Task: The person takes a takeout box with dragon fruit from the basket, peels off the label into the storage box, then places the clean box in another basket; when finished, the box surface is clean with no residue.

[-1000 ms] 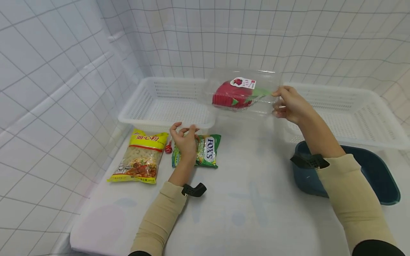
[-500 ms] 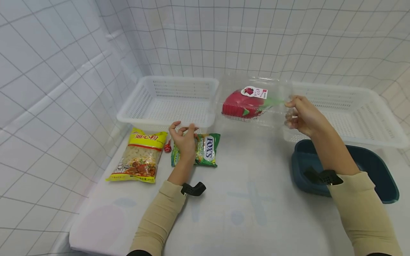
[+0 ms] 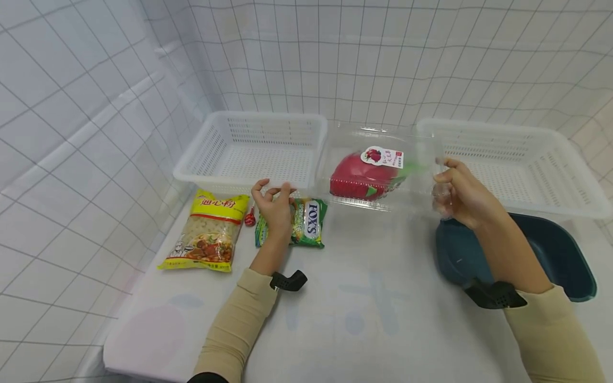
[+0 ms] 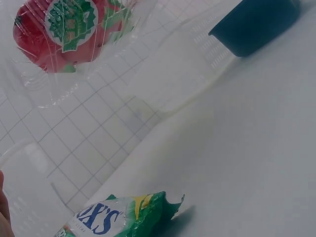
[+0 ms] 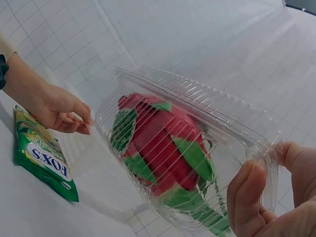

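Note:
In the head view my right hand (image 3: 466, 194) holds a clear plastic clamshell box (image 3: 345, 133) by its right end. A pink dragon fruit (image 3: 356, 175) with green tips lies inside, under a white label on the lid. In the right wrist view the thumb and fingers pinch the edge of the box (image 5: 227, 148), which is off the table. My left hand (image 3: 276, 210) rests with loosely bent fingers at the front rim of the left white basket (image 3: 201, 178). Below that hand, partly hidden, lies a green FOX'S candy bag (image 3: 312, 223).
A yellow pasta bag (image 3: 208, 234) and a red lollipop (image 3: 250, 218) lie left of my left hand. Another white basket (image 3: 527, 135) stands at the back right. In front of it a dark teal bin (image 3: 457, 255) sits partly behind my right forearm.
My right hand has brought the clear box with the dragon fruit rightward, then down and nearer to me, away from over the left basket. The left hand has stayed at the basket's rim.

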The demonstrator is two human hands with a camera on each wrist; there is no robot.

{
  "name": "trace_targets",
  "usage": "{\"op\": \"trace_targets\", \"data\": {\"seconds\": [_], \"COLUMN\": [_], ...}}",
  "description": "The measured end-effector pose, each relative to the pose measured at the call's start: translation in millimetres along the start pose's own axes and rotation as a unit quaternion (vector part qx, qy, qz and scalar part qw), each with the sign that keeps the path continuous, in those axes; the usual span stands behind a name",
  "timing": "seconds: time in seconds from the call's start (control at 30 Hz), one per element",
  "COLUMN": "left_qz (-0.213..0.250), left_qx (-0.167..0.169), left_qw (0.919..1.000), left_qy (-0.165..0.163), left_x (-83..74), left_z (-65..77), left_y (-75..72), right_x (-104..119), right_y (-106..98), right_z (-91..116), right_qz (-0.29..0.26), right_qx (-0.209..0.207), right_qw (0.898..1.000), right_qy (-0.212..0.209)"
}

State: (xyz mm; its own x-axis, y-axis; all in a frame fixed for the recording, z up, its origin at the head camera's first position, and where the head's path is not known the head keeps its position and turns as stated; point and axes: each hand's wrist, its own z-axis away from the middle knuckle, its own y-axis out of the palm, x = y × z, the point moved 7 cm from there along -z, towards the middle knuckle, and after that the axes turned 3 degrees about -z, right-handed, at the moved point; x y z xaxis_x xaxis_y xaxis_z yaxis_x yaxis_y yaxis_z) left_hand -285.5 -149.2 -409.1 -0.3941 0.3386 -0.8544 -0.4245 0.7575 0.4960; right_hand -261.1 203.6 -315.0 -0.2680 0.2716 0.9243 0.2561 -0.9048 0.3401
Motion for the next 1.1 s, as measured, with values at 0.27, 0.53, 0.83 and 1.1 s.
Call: {"op": "trace_targets", "data": {"seconds": [0.27,0.53,0.83,1.1], "left_qz": [0.005,0.005,0.009,0.001], "left_qx": [0.003,0.013,0.027,0.034], "left_qw": [1.0,0.9998,0.9994,0.9991], "left_qy": [-0.003,-0.013,-0.017,-0.027], "left_x": [-0.1,-1.6,-0.6,0.1], "left_z": [-0.1,0.1,-0.7,-0.6], "left_y": [-0.4,0.5,1.3,0.3], "right_x": [-14.2,-33.6,-62.4,-90.0], "right_y": [1.4,1.8,-0.5,-5.2], "right_z": [16.1,35.9,52.5,63.5], "right_qz": [0.009,-0.009,-0.023,0.011], "right_qx": [0.03,0.06,0.076,0.059], "right_qw": [0.999,0.998,0.997,0.998], "right_qy": [-0.012,-0.026,-0.013,0.0]}}
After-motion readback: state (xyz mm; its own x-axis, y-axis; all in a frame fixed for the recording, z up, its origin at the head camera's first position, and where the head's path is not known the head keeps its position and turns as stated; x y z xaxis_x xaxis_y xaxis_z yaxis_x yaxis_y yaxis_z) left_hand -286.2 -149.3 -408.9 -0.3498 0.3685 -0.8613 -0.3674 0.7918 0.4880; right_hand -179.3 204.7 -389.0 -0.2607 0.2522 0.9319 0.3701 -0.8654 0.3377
